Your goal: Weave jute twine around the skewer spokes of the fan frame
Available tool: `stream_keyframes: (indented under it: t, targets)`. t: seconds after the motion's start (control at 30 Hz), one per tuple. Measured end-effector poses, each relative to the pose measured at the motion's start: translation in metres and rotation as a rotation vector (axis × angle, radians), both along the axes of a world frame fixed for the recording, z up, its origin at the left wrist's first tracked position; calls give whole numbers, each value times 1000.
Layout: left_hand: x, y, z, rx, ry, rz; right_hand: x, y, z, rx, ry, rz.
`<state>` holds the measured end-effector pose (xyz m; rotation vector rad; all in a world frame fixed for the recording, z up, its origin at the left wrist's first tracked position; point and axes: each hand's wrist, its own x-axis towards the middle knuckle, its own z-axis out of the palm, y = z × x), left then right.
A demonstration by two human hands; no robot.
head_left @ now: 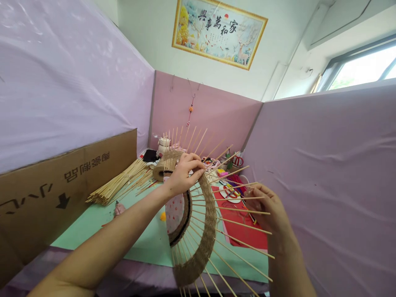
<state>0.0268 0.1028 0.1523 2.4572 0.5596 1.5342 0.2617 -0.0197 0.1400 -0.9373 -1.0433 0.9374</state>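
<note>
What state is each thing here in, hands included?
Left hand: fingers closed on the woven piece.
Right hand: beside the stick ends; grip unclear.
Woven piece: held up, sticks jutting bare.
Stick bundle: lying down.
Cardboard: upright, lettering upside down.
Red sheet: lying flat.
Ornament: hanging.

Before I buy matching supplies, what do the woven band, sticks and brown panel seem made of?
Woven band: probably matte jute twine, being coarse and tan.
Sticks: bamboo or wood, seemingly unvarnished, pale and straight.
Brown panel: likely dull cardboard, creased and printed.
</note>
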Motion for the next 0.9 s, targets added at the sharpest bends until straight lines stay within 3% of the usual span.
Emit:
stream_keyframes:
  t: [0.27,0.43,0.53,0.63,0.77,0.9]
  targets:
    - [5,1,-1,10,2,-7,-11,8,60,185,-236,-73]
    - [4,2,-1,28,-7,-5,-14,-2,70,347,-574,-269]
    - [3,1,0,22,-10,-10,0,-7,59,364,-621,-318]
    - [1,-1,0,6,-15,-4,16,-6,33,259,-563,-284]
    - [2,-1,0,-24,-29,-1,13,-2,-15,-34,-615,-6]
    - [6,-1,-1,-39,-30,-22,-22,-4,-57,-187,-550,282]
